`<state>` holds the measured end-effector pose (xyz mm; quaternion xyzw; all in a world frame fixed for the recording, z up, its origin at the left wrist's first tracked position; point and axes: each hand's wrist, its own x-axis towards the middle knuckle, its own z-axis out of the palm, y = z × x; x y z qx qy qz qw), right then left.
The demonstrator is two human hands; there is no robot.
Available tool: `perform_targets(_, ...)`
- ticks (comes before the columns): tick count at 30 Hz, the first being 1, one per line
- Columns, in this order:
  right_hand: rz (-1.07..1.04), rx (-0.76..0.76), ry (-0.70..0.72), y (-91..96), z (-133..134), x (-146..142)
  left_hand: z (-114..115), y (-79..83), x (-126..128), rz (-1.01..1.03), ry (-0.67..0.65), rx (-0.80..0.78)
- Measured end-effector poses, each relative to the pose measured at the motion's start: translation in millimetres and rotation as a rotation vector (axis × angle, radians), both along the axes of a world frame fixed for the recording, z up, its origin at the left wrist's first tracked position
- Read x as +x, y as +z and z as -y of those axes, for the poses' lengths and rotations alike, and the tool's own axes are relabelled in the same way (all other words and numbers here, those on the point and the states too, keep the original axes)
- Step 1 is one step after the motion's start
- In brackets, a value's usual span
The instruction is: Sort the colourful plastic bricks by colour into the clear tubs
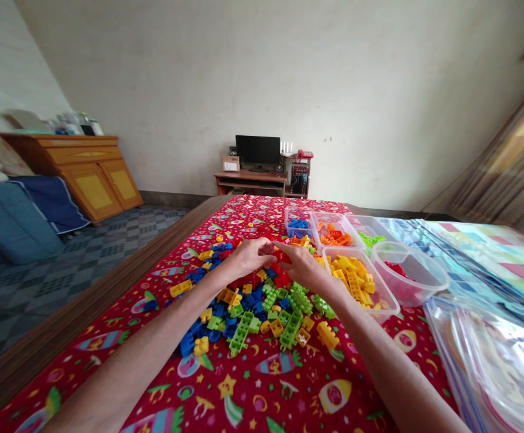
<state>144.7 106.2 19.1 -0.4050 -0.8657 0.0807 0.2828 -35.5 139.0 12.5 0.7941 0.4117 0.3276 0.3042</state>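
My left hand (253, 254) and my right hand (298, 262) meet at the far part of a loose pile of toy building bricks (255, 300). The left fingers are curled, and those of the right reach in from the other side, their tips nearly touching. Whatever lies between the fingertips is too small or hidden to make out. Red bricks (282, 278) show just below the hands. Nearer to me in the pile are green bricks (292, 328), blue bricks and yellow bricks (327, 335).
To the right stand clear plastic containers: one of yellow bricks (354, 279), one of orange bricks (334, 236), one of blue bricks (298, 225), and a round tub (428, 279) with red bricks. Clear plastic bags (491, 361) lie at the near right. A red patterned cloth (153, 373) lies underneath.
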Motion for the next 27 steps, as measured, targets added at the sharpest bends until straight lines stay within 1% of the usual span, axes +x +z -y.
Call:
perform_targets(3,0.008,0.000,-0.025,-3.4,0,-2,3,1.3,3,0.048,0.017,-0.045)
perform_targets(5,0.022,0.030,-0.092,-4.1,0,-1,5,4.6,2,0.020,0.011,-0.025)
perform_targets(7,0.036,0.074,-0.194,-4.3,0,3,6,7.5,1,-0.065,0.020,0.076)
perform_targets(9,0.050,0.108,-0.306,-3.9,-1,7,8,6.8,-1,-0.188,0.010,0.202)
perform_targets(11,0.074,0.111,-0.390,-2.5,-2,10,9,1.0,-1,-0.303,-0.048,0.282)
perform_targets(13,0.100,0.082,-0.433,-0.3,-3,11,11,-8.3,2,-0.390,-0.082,0.324)
perform_targets(16,0.129,0.031,-0.449,1.9,-3,10,11,-19.3,7,-0.449,-0.054,0.389)
perform_targets(18,0.136,0.014,-0.449,1.2,-4,10,9,-19.6,8,-0.437,-0.035,0.406)
perform_targets(20,0.122,0.016,-0.430,-0.6,-5,9,7,-14.7,8,-0.378,-0.007,0.380)
perform_targets(22,0.097,0.015,-0.388,-1.3,-5,9,5,-8.5,5,-0.258,0.025,0.295)
perform_targets(24,0.075,0.001,-0.327,0.1,-4,7,2,-4.5,3,-0.084,0.026,0.154)
perform_targets(27,0.066,-0.055,-0.194,4.2,0,3,1,-4.5,2,0.167,-0.040,-0.107)
